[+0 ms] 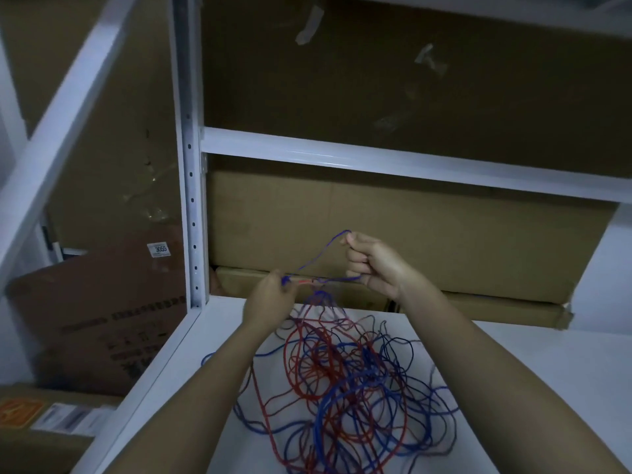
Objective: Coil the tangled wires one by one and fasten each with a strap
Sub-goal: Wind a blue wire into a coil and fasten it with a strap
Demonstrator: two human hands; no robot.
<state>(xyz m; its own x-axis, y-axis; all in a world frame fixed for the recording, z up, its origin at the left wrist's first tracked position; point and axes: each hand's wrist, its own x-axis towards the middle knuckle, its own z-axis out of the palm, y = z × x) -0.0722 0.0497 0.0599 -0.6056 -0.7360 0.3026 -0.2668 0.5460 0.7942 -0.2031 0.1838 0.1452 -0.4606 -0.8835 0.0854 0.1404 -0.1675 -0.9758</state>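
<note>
A tangle of red and blue wires (pixel 345 388) lies on the white shelf (pixel 530 371) between my forearms. Both hands are raised above its far side. My right hand (pixel 372 265) grips a blue wire (pixel 316 261), which arches over its thumb and runs down to the left. My left hand (pixel 270 299) pinches the same blue wire together with a short red piece (pixel 304 281). Strands hang from my hands down into the tangle.
A white metal upright (pixel 191 200) with holes stands left of my hands, and a white crossbeam (pixel 410 164) runs above them. Cardboard boxes (pixel 427 241) fill the back of the shelf. More boxes (pixel 102 319) sit lower left, beyond the shelf edge.
</note>
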